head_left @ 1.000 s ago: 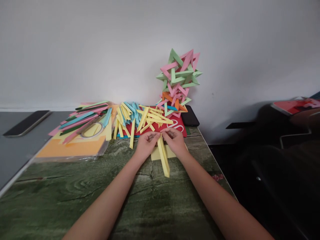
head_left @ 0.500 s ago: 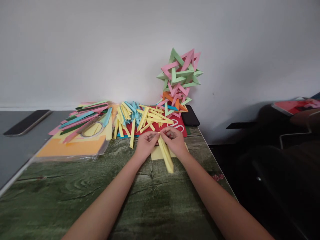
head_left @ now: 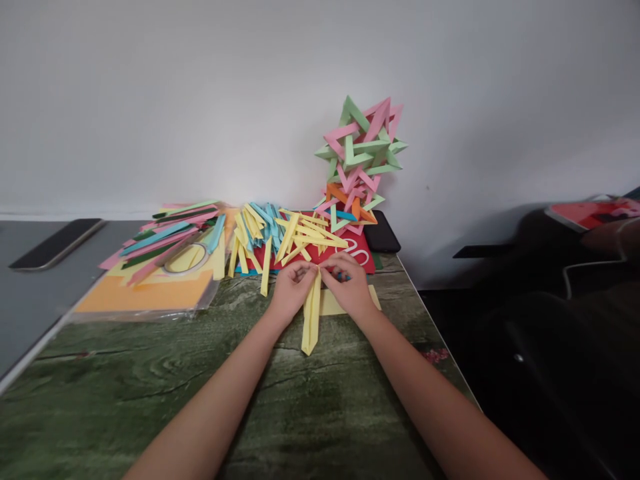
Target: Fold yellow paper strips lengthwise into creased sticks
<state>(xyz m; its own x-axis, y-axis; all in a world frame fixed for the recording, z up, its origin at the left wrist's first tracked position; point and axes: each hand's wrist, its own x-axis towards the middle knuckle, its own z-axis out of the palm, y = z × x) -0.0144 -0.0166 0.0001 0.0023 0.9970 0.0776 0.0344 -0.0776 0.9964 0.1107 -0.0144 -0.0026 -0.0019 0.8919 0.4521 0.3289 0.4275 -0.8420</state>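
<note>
A folded yellow paper strip [head_left: 311, 320] hangs toward me, its pointed end low over the table. My left hand [head_left: 294, 287] pinches its far end from the left. From the right, my right hand [head_left: 346, 280] pinches the same end, fingertips meeting the left ones. Partly behind the strip and my right hand lies a flat pale yellow paper piece [head_left: 334, 304]. Just beyond my hands is a pile of folded yellow strips [head_left: 305, 235], with light blue folded strips [head_left: 270, 223] beside it on a red sheet [head_left: 356, 245].
Pink and green interlocked paper stars [head_left: 363, 143] stand against the wall. A black phone [head_left: 383, 232] lies at the table's right edge, another phone [head_left: 57, 243] far left. Coloured strips and a tape roll [head_left: 186, 260] rest on orange paper [head_left: 145, 292] in a clear sleeve.
The lower end of the held strip has swung from right to left and now points almost straight toward me. Both hands keep their pinch in nearly the same place.
</note>
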